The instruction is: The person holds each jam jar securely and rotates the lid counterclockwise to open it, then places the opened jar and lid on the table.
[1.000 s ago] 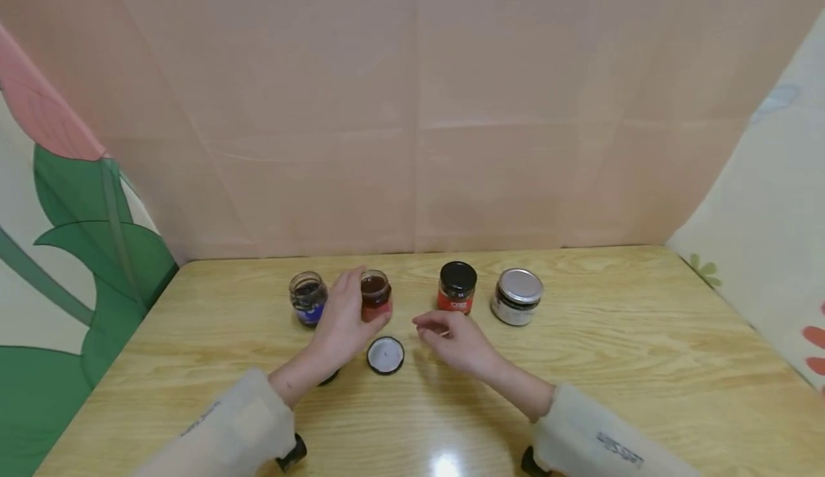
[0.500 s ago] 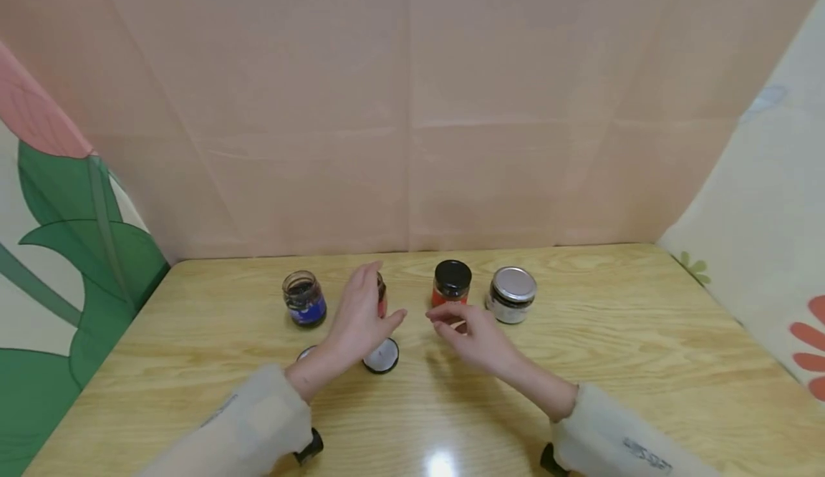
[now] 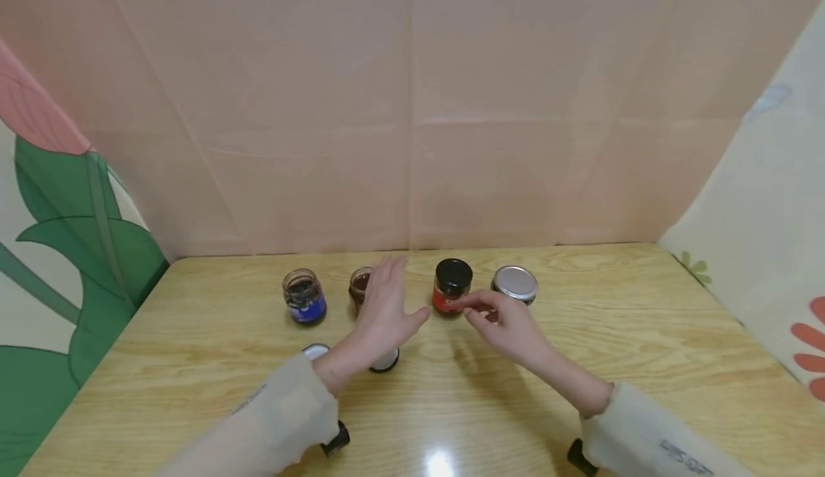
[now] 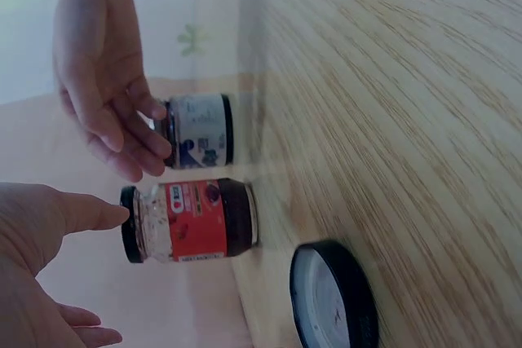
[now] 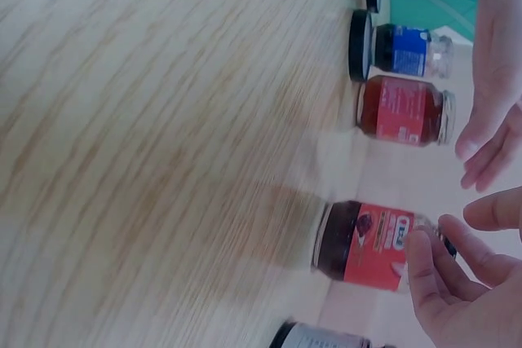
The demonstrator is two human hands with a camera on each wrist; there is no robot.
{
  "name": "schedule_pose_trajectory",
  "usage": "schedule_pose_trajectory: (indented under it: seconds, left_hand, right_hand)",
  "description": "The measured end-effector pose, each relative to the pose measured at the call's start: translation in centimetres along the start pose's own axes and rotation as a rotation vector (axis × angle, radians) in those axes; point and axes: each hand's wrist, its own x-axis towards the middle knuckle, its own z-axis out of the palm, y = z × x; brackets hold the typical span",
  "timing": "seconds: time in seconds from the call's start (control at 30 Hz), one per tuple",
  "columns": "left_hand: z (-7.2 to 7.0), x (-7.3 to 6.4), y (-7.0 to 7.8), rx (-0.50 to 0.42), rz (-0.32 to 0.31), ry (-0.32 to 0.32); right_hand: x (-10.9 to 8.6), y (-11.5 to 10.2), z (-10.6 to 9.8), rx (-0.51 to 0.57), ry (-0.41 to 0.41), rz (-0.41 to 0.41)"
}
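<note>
My left hand point(image 3: 385, 310) hovers, fingers extended and thumb spread, in front of an uncapped jar point(image 3: 358, 291) of dark red contents, which it partly hides. Right of it stands a red-labelled jar point(image 3: 445, 300) with its black lid point(image 3: 454, 272) on. My right hand point(image 3: 507, 324) is near that jar's front right side, fingers loosely bent and holding nothing. In the right wrist view its fingertips overlap the upper part of the red-labelled jar point(image 5: 377, 242). From the left wrist, my left thumb point(image 4: 96, 212) overlaps the black lid's edge.
A silver-lidded jar point(image 3: 515, 281) stands at the right, partly behind my right hand. An uncapped blue-labelled jar point(image 3: 305, 301) is at the far left. Two lids lie inside-up on the wooden table point(image 3: 644, 362): one lid point(image 3: 384, 362) beside my left wrist, another lid point(image 3: 316, 351) further left.
My left hand has left the uncapped red jar and shifted right toward the black-lidded jar. My right hand has also moved right, now overlapping the silver-lidded jar.
</note>
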Motion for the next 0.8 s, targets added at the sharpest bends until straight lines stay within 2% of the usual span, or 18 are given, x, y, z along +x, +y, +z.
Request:
schedule_pose_trajectory:
  seconds: [0.23,0.43,0.8]
  left_hand:
    - [0.7,0.5,0.6,-0.033,0.015,-0.029]
    - [1.4,0.8,0.6,-0.076,0.024,-0.084]
    - [3.2,1.5,-0.3,-0.19,-0.093,-0.147]
  right_hand:
    - [-0.1,0.4,-0.9,-0.015,0.022,0.025]
    - [0.0,0.7,-1.5,-0.03,0.038,0.046]
    - [0.2,0.9,-1.8,-0.025,0.081,0.051]
